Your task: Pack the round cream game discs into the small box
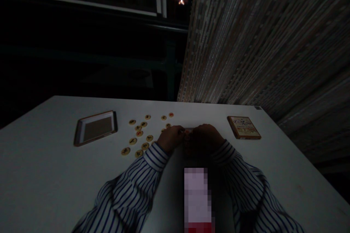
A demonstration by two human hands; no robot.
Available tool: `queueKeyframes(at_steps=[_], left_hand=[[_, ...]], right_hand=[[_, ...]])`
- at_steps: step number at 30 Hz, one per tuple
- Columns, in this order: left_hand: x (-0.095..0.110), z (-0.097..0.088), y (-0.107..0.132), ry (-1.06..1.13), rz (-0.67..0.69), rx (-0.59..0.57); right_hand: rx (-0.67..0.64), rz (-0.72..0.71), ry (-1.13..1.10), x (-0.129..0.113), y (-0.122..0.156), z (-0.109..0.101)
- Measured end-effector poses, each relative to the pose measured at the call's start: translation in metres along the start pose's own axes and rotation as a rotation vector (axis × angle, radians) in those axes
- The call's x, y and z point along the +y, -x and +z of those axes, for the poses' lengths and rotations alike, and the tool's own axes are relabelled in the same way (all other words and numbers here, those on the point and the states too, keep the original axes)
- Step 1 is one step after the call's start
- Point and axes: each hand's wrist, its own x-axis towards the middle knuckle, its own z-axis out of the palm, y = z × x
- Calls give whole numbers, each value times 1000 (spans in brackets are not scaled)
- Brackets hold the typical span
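Observation:
Both of my striped sleeves reach forward to the middle of the white table (68,182). My left hand (171,138) is closed, its fingertips pinched at a small round xiangqi piece (187,131) between the two hands. Facing it, my right hand (206,136) is curled in deep shadow; its fingers bend toward the same spot, and what they hold is hidden. A few reddish pieces show dimly in a line just below. To the left, loose wooden xiangqi pieces (132,141) lie scattered, most with dark characters, and a red-marked piece (139,133) among them.
An open shallow box tray (95,130) with a brown rim rests on the left. At the right lies a flat printed box (244,127). A string curtain (218,36) hangs beyond the table's far edge. A pixelated patch (197,196) covers the area between my forearms.

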Motion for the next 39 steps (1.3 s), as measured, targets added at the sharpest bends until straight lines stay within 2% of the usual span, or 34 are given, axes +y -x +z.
queueKeyframes(at_steps=[7, 13, 39], left_hand=[[0, -1, 0, -65, 15, -46], [3, -2, 0, -109, 20, -38], [0, -3, 0, -79, 22, -46]], right_hand=[[-26, 13, 30, 0, 0, 0], [-13, 26, 31, -1, 1, -1], [-35, 4, 41, -2, 2, -5]])
